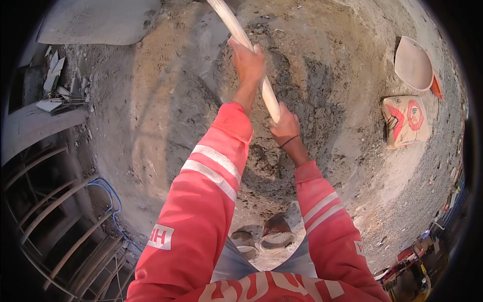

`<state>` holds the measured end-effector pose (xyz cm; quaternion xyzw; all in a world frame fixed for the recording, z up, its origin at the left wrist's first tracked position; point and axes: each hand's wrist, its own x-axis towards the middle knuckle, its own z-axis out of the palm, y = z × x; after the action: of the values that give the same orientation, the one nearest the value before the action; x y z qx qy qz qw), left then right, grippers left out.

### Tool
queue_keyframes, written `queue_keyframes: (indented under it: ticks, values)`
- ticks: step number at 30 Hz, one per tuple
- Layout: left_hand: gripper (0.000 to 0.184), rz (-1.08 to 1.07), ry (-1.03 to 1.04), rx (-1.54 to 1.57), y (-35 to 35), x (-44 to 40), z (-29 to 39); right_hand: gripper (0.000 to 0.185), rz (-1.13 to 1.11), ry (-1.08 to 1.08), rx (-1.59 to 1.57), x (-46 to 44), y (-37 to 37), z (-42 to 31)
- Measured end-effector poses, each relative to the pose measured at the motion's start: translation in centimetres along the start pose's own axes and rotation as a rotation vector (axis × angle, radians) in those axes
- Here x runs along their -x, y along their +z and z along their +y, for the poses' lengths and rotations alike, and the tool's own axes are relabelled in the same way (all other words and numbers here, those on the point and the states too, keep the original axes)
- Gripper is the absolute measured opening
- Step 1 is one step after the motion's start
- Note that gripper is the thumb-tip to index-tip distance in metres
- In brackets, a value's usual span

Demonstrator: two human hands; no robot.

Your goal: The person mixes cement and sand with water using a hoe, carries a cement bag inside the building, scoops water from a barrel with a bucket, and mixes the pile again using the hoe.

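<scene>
The left hand point(247, 64) was clamped round a pale wooden handle point(270, 99), and the right hand point(285, 126) was closed on its lower end, the one nearer the body. The two grips stood apart along the shaft, a spacing that probably gave leverage: the rear hand could steer or push while the forward one bore the weight. The handle slanted up and to the left out of view, so whatever it carried at its far end could not be seen. It lay over a dark, lumpy, damp-looking mix point(317, 85) spread on the ground point(151, 110), and the shoes point(277, 232) stood at the near edge of that mix, seemingly for reach.

The red left sleeve point(201, 196) bore pale bands and a patch with an H and part of another letter; the right sleeve point(329, 216) had a patch turned too far to read. Large pale letters crossed the chest, cut off and not surely legible.

Farther right, a paper sack point(408, 121) lay near the mix, perhaps for easy reach; its round red emblem held print too small to read. Beyond it rested a shallow pale tub point(413, 63). At left lay a blue hose point(113, 201) and broken slabs point(54, 75).
</scene>
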<state>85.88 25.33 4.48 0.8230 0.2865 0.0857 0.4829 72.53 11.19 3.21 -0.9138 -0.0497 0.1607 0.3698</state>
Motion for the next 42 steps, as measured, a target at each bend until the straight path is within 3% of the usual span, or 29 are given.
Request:
queue_keyframes:
  ticks: [3, 6, 7, 10, 13, 17, 18, 19, 20, 22, 23, 25, 28, 31, 33, 36, 38, 39, 41, 42]
  values:
    - [0.076, -0.165, -0.045, -0.286, 5.9, -1.4, -4.5, 0.036, -0.068, 0.115, -0.047, -7.7, 3.6, 3.2]
    - [0.076, -0.376, -0.129, -0.492, 8.6, 0.7, -8.8, 0.038, -0.176, 0.471, -0.043, -3.3, 4.8, 3.2]
    - [0.077, -0.455, -0.163, -0.553, 9.4, 2.1, -9.6, 0.038, -0.155, 0.460, -0.048, -0.8, 4.9, 4.3]
    - [0.076, -0.333, -0.225, -0.468, 10.4, 5.5, -9.6, 0.038, -0.104, 0.425, -0.096, 3.8, 4.4, 5.9]
    - [0.070, -0.383, -0.269, -0.508, 9.7, 7.2, -7.7, 0.037, -0.116, 0.471, -0.158, 8.0, 1.8, 4.7]
    - [0.062, -0.367, -0.351, -0.451, 8.4, 13.0, -11.2, 0.046, -0.168, 0.514, -0.084, 18.9, -0.5, 4.0]
    - [0.044, -0.367, -0.526, -0.210, 6.0, 16.0, -8.3, 0.048, -0.230, 0.584, -0.043, 22.0, -1.8, 3.4]
    - [0.024, -0.360, -0.545, -0.092, 7.5, 17.4, -15.8, 0.049, -0.268, 0.531, 0.002, 25.6, -3.0, 3.6]
    - [0.017, -0.345, -0.692, 0.120, 4.8, 20.6, -13.2, 0.048, -0.286, 0.564, 0.006, 28.9, -4.4, 3.5]
    - [0.016, -0.304, -0.963, 0.368, 2.6, 28.4, -15.4, 0.044, -0.416, 0.593, 0.085, 35.2, -8.7, 2.2]
    - [0.015, -0.272, -1.070, 0.473, -0.7, 32.1, -10.8, 0.041, -0.404, 0.571, 0.104, 38.8, -9.6, 2.9]
    - [0.014, -0.212, -1.203, 0.650, -2.8, 38.9, -11.6, 0.034, -0.542, 0.568, 0.212, 43.3, -13.7, 2.9]
    - [0.015, -0.115, -1.311, 0.630, -4.6, 46.0, -10.3, 0.031, -0.625, 0.548, 0.303, 47.4, -17.9, 3.6]
    - [0.016, -0.077, -1.335, 0.597, -5.9, 46.9, -7.8, 0.028, -0.641, 0.549, 0.328, 48.7, -18.1, 3.7]
    - [0.019, -0.050, -1.242, 0.643, -5.9, 44.7, -8.7, 0.027, -0.573, 0.539, 0.313, 47.8, -15.8, 4.4]
    - [0.022, -0.056, -1.057, 0.714, -7.1, 32.8, -5.2, 0.025, -0.367, 0.410, 0.228, 40.0, -9.9, 3.3]
    - [0.027, -0.233, -0.706, 0.572, -8.2, 23.0, -3.8, 0.027, -0.183, 0.297, 0.075, 31.1, -5.3, 2.1]
    - [0.028, -0.219, -0.441, 0.737, -8.4, 18.7, -3.4, 0.027, -0.078, 0.243, 0.070, 26.3, -2.7, 1.9]
    - [0.038, -0.184, -0.177, 0.637, -12.2, 11.1, 1.4, 0.032, 0.028, 0.198, -0.112, 13.6, -0.2, -1.5]
    - [0.039, -0.227, -0.151, 0.559, -14.1, 9.2, 0.9, 0.039, 0.109, 0.109, -0.116, 7.5, 1.5, -1.9]
